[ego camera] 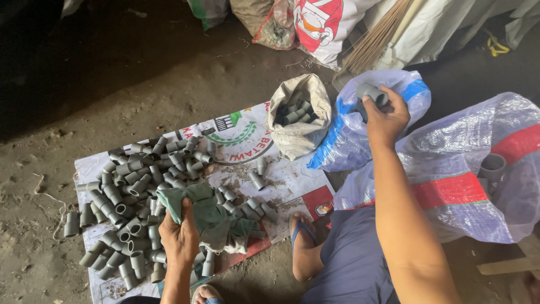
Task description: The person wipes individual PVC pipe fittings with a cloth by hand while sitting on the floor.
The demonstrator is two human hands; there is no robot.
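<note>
Clamping a grey pipe fitting (372,93) over the open plastic sack (394,84), the right hand (387,117) reaches far from the left hand (179,236), whose grip bunches a green cloth (208,217) beside the heap of fittings (135,186).

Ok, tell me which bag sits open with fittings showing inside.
The small tan sack by the mat's top edge: mouth rolled open, grey fittings visible inside.
</note>
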